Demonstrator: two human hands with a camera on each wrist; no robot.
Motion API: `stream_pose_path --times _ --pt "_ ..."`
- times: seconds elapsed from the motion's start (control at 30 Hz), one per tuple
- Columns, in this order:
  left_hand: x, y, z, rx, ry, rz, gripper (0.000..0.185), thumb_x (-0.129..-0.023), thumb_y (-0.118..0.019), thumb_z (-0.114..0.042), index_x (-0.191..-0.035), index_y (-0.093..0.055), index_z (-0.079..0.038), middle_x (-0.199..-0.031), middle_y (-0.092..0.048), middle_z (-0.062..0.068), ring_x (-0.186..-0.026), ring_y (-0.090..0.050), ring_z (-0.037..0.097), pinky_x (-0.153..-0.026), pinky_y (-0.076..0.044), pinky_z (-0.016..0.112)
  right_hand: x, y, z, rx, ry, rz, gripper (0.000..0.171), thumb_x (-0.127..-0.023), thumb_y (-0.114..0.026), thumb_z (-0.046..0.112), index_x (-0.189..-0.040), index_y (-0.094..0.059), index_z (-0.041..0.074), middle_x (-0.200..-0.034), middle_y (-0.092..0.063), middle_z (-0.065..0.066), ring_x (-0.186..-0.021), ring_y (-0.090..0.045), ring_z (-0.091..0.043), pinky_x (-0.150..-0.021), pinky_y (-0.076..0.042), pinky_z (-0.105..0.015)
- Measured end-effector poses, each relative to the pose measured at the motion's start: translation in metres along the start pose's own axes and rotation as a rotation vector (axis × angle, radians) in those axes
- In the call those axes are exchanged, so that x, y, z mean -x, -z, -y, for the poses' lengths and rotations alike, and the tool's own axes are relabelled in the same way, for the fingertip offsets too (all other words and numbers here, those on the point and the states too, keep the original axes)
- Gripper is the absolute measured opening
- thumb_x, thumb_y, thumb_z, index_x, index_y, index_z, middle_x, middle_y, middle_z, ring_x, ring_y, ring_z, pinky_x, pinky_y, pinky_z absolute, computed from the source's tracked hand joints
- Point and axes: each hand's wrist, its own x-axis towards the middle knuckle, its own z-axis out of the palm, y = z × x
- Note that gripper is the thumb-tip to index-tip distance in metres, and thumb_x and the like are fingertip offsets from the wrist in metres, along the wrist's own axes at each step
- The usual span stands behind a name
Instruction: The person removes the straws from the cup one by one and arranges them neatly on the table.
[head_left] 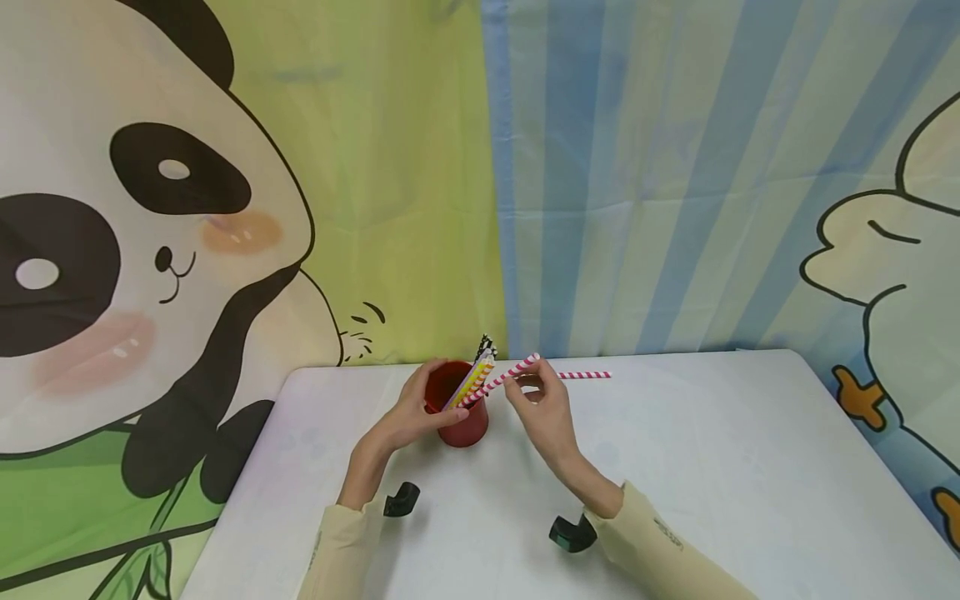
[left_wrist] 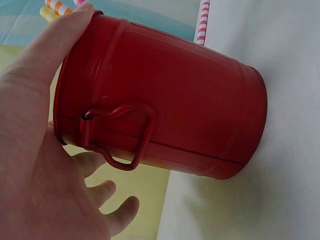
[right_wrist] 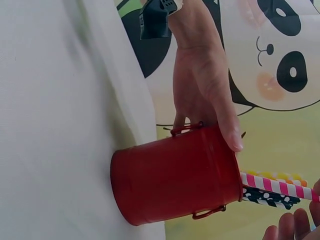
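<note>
A small red metal bucket (head_left: pixel 459 410) stands on the white table (head_left: pixel 712 467) near its far edge. My left hand (head_left: pixel 417 412) grips the bucket from the left, thumb lying over the rim (left_wrist: pixel 60 35). Several straws (head_left: pixel 474 377), yellow, orange and black dotted, lean out of the bucket. My right hand (head_left: pixel 527 388) pinches a pink and white striped straw (head_left: pixel 501 378) whose lower end is at the bucket's mouth. In the right wrist view the bucket (right_wrist: pixel 175 175) shows side-on, with that straw (right_wrist: pixel 277 186) entering it and my left hand (right_wrist: pixel 205 95) behind.
A second pink striped straw (head_left: pixel 585 375) lies on the table to the right of my right hand, also visible as a straw (left_wrist: pixel 202 22) beyond the bucket. A cartoon panda backdrop (head_left: pixel 150 250) hangs right behind the table.
</note>
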Motion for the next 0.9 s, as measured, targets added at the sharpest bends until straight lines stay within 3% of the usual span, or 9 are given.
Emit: stream_pose_path --times 0.27,0.5,0.9 --pt "0.0 0.0 0.002 0.01 -0.005 0.0 0.091 -0.079 -0.083 -0.044 -0.152 -0.03 -0.03 -0.148 -0.041 -0.003 -0.137 -0.038 0.022 -0.109 -0.042 0.048 -0.003 0.011 0.003 -0.047 0.014 -0.023 0.015 -0.095 -0.066 0.006 -0.106 -0.06 -0.004 -0.108 -0.063 -0.018 -0.102 -0.062 -0.028 -0.083 -0.054 -0.028" --pt "-0.001 0.0 0.003 0.013 -0.021 0.0 0.09 -0.08 -0.083 -0.042 -0.151 -0.031 -0.028 -0.147 -0.042 -0.003 -0.137 -0.038 0.022 -0.109 -0.042 0.047 -0.014 0.018 -0.029 -0.084 0.011 -0.055 0.019 -0.096 -0.068 0.013 -0.109 -0.061 0.001 -0.11 -0.062 -0.013 -0.1 -0.06 -0.022 -0.081 -0.053 -0.022" --pt "0.0 0.0 0.001 0.03 -0.011 0.006 0.088 -0.08 -0.084 -0.042 -0.15 -0.031 -0.032 -0.147 -0.042 -0.004 -0.136 -0.039 0.022 -0.107 -0.044 0.048 -0.015 0.038 -0.019 -0.158 0.073 -0.107 0.017 -0.097 -0.066 0.013 -0.108 -0.06 0.001 -0.103 -0.062 -0.005 -0.096 -0.063 -0.019 -0.078 -0.055 -0.022"
